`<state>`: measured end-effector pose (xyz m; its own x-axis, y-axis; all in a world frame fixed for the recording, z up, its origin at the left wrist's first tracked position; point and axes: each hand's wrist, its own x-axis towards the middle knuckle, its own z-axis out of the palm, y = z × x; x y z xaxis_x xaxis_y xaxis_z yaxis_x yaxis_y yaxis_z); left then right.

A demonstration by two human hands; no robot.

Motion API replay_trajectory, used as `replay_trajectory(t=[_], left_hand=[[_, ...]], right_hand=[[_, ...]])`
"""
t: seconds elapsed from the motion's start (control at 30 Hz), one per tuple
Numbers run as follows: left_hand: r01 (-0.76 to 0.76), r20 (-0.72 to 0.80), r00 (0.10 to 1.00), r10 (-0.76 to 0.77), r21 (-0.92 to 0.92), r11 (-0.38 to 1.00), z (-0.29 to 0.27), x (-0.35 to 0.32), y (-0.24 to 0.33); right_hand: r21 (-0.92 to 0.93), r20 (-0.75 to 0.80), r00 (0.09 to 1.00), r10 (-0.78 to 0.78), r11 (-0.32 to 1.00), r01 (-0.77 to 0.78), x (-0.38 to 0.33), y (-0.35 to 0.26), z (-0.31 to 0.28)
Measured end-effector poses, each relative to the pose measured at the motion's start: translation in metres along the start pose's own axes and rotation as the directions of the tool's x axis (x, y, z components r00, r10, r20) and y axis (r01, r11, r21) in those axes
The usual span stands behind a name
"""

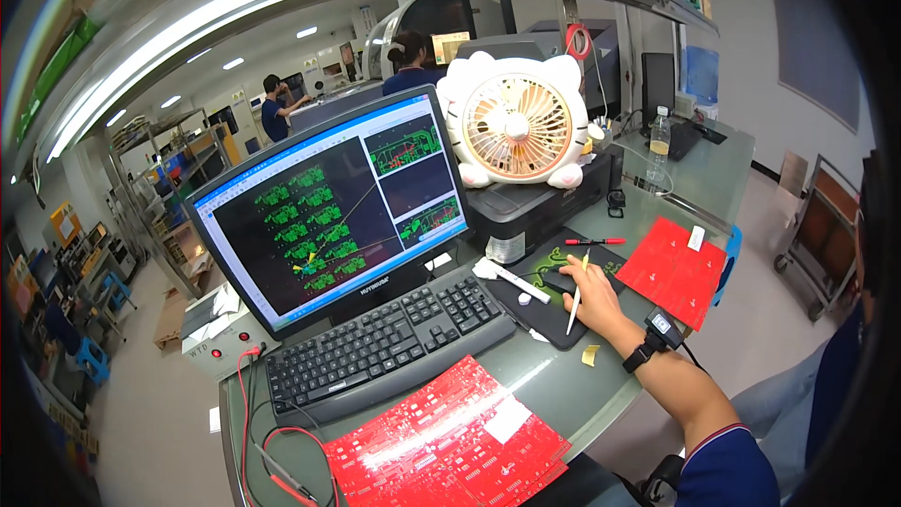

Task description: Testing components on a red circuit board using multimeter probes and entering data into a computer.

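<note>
My right hand (597, 299) comes in from the lower right over a black mouse pad (601, 263) with a green pattern. Its fingers are closed round a slim white stick, shaped like a pen (574, 308), slanting down toward the near side of the pad. Something dark shows at the fingertips; whether a mouse lies under the palm is hidden. Left of the hand are a white tube-like marker (521, 284) and a black keyboard (394, 343). Behind the keyboard, a monitor (296, 216) displays green circuit layouts. My left hand is out of view.
Red circuit boards (422, 455) lie in front of the keyboard, another red board (668, 268) right of the pad. Red and black test leads (246, 394) hang at the left. A cat-shaped fan (516, 127) stands on a black printer (544, 211). A bottle (659, 143) stands behind.
</note>
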<state>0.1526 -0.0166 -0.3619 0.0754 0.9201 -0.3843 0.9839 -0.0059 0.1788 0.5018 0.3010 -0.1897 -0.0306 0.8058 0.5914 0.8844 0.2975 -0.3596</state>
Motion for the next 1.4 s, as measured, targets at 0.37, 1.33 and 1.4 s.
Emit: replay_trajectory(t=[0.37, 1.33, 1.4], left_hand=[[0.003, 0.007, 1.0, -0.003, -0.037, 0.999, -0.001, 0.004, -0.002], [-0.004, -0.039, 0.999, 0.0, -0.109, 0.994, 0.008, 0.007, 0.004], [-0.005, -0.038, 0.999, 0.001, -0.109, 0.994, 0.007, 0.008, 0.004]], right_hand=[[0.007, 0.005, 1.0, 0.018, 1.0, -0.018, 0.001, -0.002, -0.002], [0.023, 0.031, 0.998, -0.051, 0.998, 0.05, -0.001, 0.001, 0.003], [0.024, 0.031, 0.998, -0.053, 0.998, 0.052, -0.001, 0.001, 0.003]])
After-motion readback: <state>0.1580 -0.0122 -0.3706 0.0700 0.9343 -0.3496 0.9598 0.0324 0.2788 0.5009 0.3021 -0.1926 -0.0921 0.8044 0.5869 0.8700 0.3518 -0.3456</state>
